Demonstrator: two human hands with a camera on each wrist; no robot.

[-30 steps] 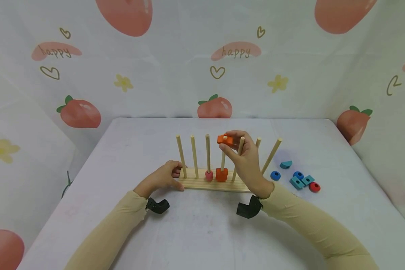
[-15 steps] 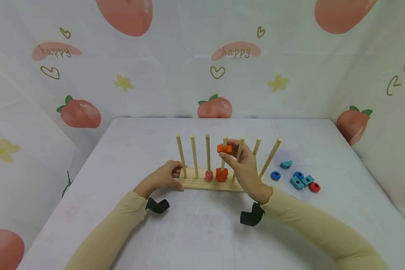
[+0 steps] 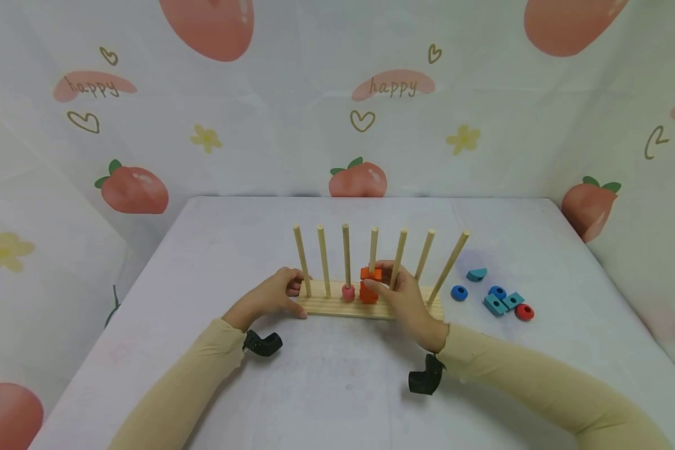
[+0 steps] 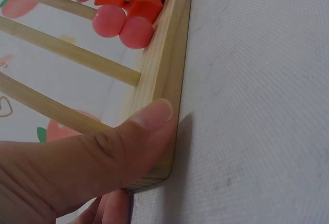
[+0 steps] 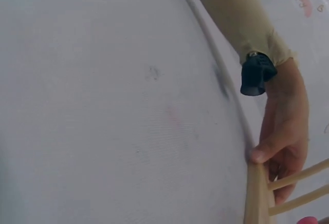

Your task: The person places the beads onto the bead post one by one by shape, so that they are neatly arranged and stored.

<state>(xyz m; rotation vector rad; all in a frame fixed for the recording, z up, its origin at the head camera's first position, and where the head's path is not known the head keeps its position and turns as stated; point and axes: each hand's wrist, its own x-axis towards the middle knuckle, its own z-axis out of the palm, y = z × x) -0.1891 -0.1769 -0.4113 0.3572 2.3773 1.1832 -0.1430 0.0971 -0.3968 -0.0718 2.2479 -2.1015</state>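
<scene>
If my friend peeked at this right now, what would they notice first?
Probably the orange stars on the middle peg of the rack, where the right hand pinches the top one. Next, perhaps, the blue, teal and red pieces on the table, right of the rack. Behind, big fruits decorate the wall cloth.

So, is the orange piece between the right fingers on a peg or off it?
On: in the head view, the peg rises through this orange piece and shows above it.
</scene>
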